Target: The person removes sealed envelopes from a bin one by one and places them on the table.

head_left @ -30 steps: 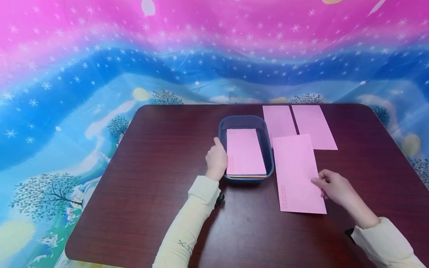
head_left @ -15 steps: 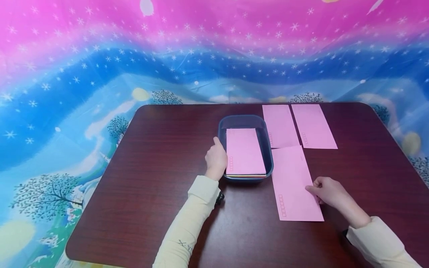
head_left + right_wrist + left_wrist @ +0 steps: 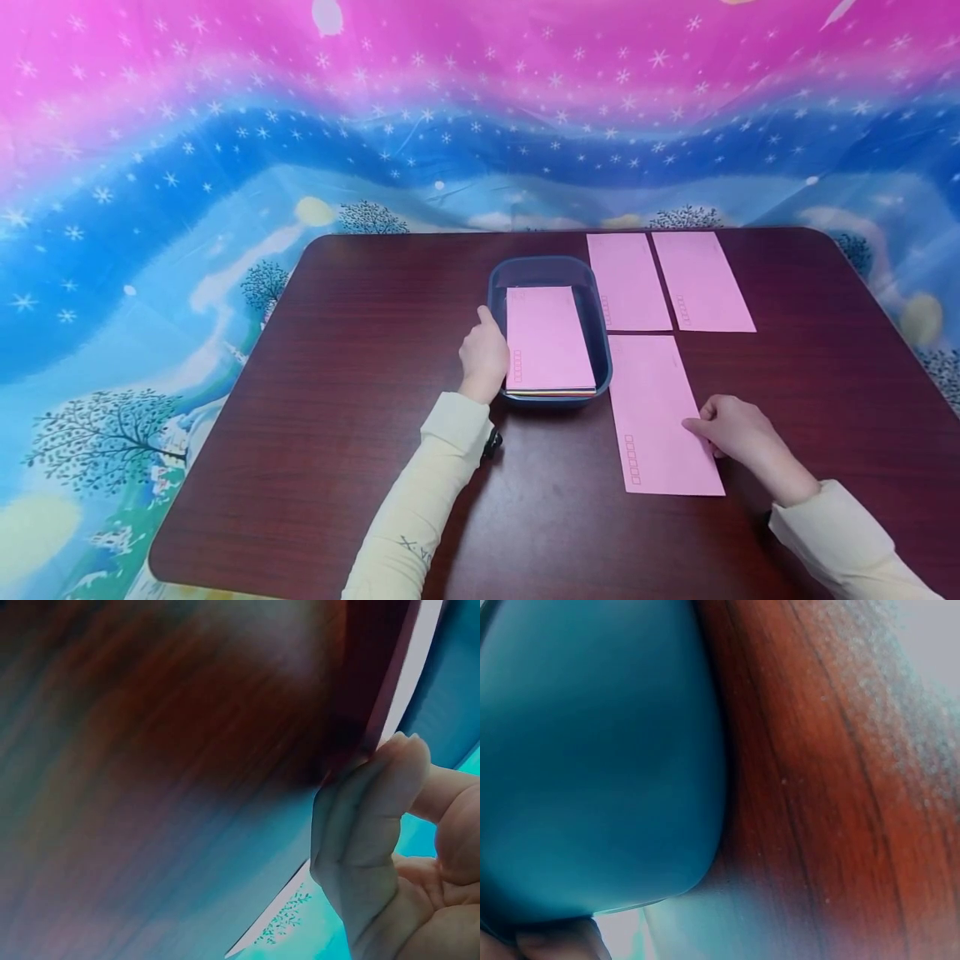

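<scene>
A dark blue plastic bin (image 3: 604, 350) stands mid-table, holding a stack of envelopes with a pink one (image 3: 549, 333) on top; thin coloured edges show beneath it. My left hand (image 3: 484, 354) grips the bin's left side, and its fingers (image 3: 559, 943) show at the rim in the left wrist view. Right of the bin lies a larger pink envelope (image 3: 656, 400) with a column of printed red boxes. My right hand (image 3: 738, 429) pinches this envelope's right edge between thumb and fingers. In the right wrist view, the curled fingers (image 3: 367, 825) meet the edge from below.
Behind the pinched envelope, two more pink envelopes lie side by side, a left one (image 3: 628, 279) and a right one (image 3: 703, 279), near the far edge of the dark wooden table (image 3: 315, 400). A patterned cloth backdrop (image 3: 480, 125) hangs behind the table.
My right hand has brought the large envelope nearer and slightly left, down to the table. It no longer overlaps the far left envelope. The left hand and the bin have stayed put.
</scene>
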The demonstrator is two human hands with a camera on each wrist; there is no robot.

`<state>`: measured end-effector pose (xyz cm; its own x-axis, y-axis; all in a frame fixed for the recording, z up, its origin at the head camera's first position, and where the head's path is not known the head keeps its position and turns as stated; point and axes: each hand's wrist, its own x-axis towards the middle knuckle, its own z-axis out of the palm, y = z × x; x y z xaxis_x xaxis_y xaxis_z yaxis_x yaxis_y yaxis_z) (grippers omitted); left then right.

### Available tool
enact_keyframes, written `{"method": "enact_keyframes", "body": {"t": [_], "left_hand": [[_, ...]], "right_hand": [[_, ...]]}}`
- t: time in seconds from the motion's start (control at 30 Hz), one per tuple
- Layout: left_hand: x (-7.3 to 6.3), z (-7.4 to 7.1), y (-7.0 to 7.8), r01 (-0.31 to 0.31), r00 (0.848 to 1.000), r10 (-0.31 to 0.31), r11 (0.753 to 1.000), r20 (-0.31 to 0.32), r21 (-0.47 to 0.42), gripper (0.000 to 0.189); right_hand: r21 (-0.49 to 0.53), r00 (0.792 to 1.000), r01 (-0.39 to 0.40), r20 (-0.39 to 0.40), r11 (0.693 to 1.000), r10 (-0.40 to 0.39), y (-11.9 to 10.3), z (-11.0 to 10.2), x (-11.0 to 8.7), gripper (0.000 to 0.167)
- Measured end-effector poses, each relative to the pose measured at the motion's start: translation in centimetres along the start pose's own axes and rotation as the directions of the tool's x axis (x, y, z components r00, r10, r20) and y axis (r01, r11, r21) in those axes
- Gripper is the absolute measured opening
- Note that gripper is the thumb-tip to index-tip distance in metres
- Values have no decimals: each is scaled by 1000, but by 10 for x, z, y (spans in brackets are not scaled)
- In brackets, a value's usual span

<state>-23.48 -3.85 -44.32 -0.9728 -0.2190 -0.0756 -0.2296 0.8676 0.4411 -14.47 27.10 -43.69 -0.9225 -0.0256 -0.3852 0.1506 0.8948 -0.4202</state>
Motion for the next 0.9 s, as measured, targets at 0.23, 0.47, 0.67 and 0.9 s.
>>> {"method": "enact_keyframes", "body": {"t": [0.23,0.47,0.67,0.9], "left_hand": [[0,0,0,-8,1000,8,1000,-4,12,47],[-1,-1,0,-1,1000,1,1000,5,8,48],[0,-1,0,5,1000,-5,1000,7,6,49],[-1,-1,0,0,1000,0,1000,7,-5,49]], "right_hand": [[-3,1000,-3,4,1000,3,-1,0,0,27],[-24,1000,2,0,1000,-2,-1,0,0,28],[-29,1000,4,-20,1000,-5,-2,0,0,28],[-18,984,63,-168,998,-65,-25,-5,0,32]]}}
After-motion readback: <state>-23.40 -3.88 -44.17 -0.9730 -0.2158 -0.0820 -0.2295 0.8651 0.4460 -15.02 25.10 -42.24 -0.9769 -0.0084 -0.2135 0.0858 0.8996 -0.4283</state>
